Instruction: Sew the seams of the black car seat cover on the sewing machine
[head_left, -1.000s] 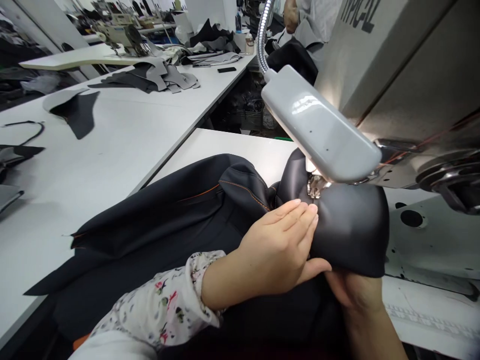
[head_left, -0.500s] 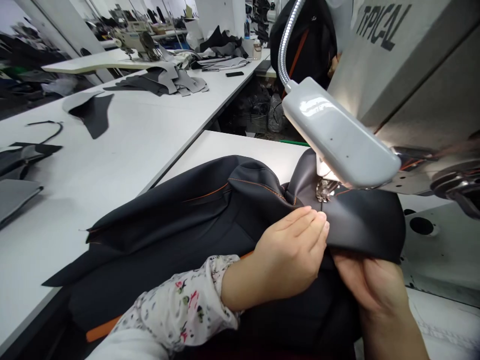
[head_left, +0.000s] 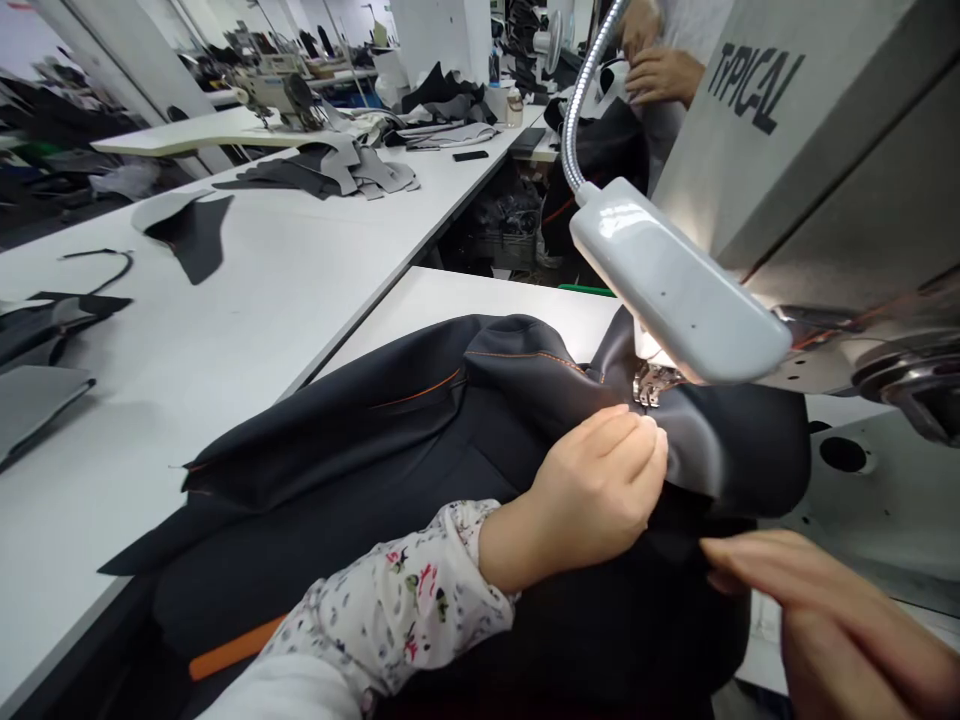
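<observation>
Apparently mid-seam: black piece (head_left: pixel 360 490) lies under the presser foot (head_left: pixel 646 388) of the sewing machine (head_left: pixel 817 170), its folds spread leftward over the worktop (head_left: pixel 442 300). Orange stitching (head_left: pixel 525 355) along one ridge. Left hand (head_left: pixel 607 480) right in front of the foot, grip narrow, fingers bunched on the material; thumb hidden. Right hand (head_left: pixel 817 600) lower, by the near edge of the piece, fingertips drawn close together; cannot tell whether they have hold of any material. Lamp (head_left: pixel 675 280) overhead lights the sewing spot. Judgement: step in hand looks like lining up a seam at the foot. Next move would call for the left hand to hold the layers flush, the right to support the curved panel, lest a fold slip underneath.
</observation>
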